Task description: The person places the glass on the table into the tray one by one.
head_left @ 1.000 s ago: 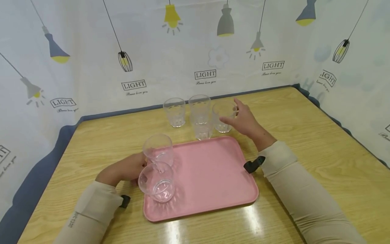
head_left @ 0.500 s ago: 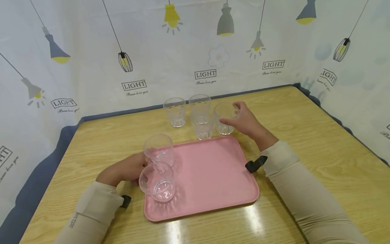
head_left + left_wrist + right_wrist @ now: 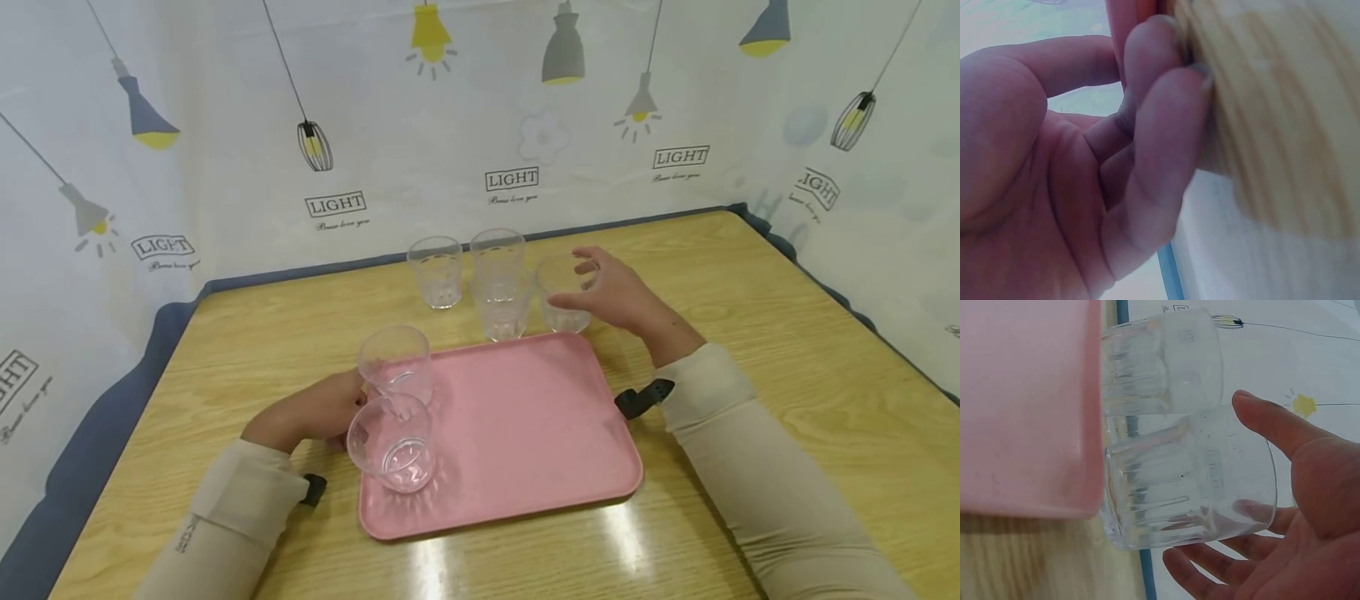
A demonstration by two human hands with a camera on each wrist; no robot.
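Two clear tumblers, a rear one (image 3: 395, 358) and a front one (image 3: 405, 454), stand upright along the left side of a pink tray (image 3: 517, 425). My left hand (image 3: 330, 408) pinches the tray's left edge, the thumb (image 3: 1085, 59) above and curled fingers below. Beyond the tray's far right corner stands another clear tumbler (image 3: 1191, 481). Around its upper part lies my right hand (image 3: 618, 296), thumb and fingers spread. In the right wrist view, the thumb tip (image 3: 1244, 397) appears just off the rim, and one finger shows through the wall.
More clear tumblers stand behind the tray: one at left (image 3: 437, 275), and two in line in the middle, rear (image 3: 498, 242) and front (image 3: 504, 321). The wooden table (image 3: 750, 333) meets a lamp-printed curtain (image 3: 600, 92) at its back and sides.
The right tumbler has shifted slightly toward the near right, close to the tray's far corner, and the right hand's fingers have loosened around it. The left hand stays at the tray's edge.
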